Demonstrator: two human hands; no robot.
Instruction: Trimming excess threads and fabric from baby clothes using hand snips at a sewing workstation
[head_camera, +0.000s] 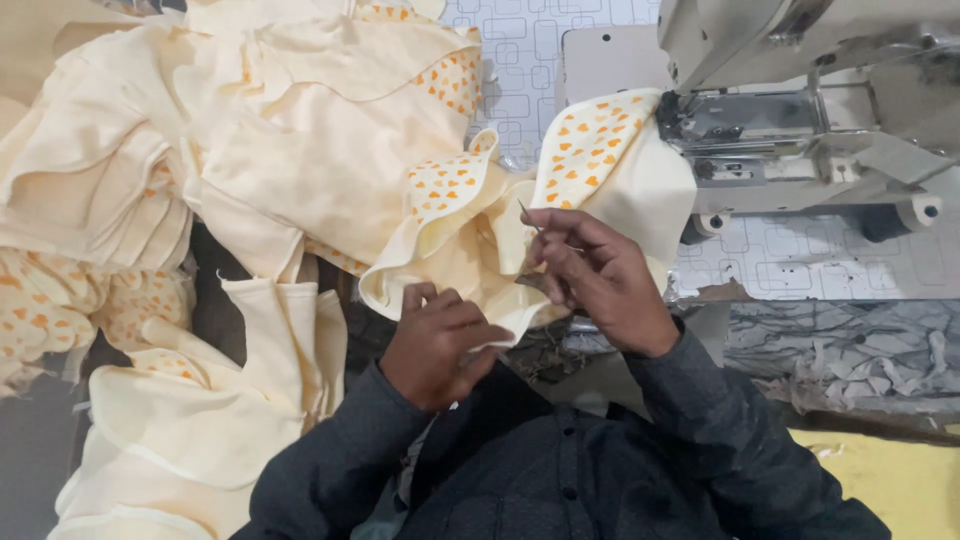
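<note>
1. The left hand (437, 340) was closed on the edge of the cream cloth piece (470, 250), which lay bunched between both hands, just in front of the sewing machine (800, 110).
2. The right hand (600, 275) pinched a small thread snip (528, 215) against that cloth.
3. Done well, the cloth needed holding taut, with the blade kept on loose thread only, clear of the seam.
4. The cloth pile (200, 150) lay to the left.
</note>
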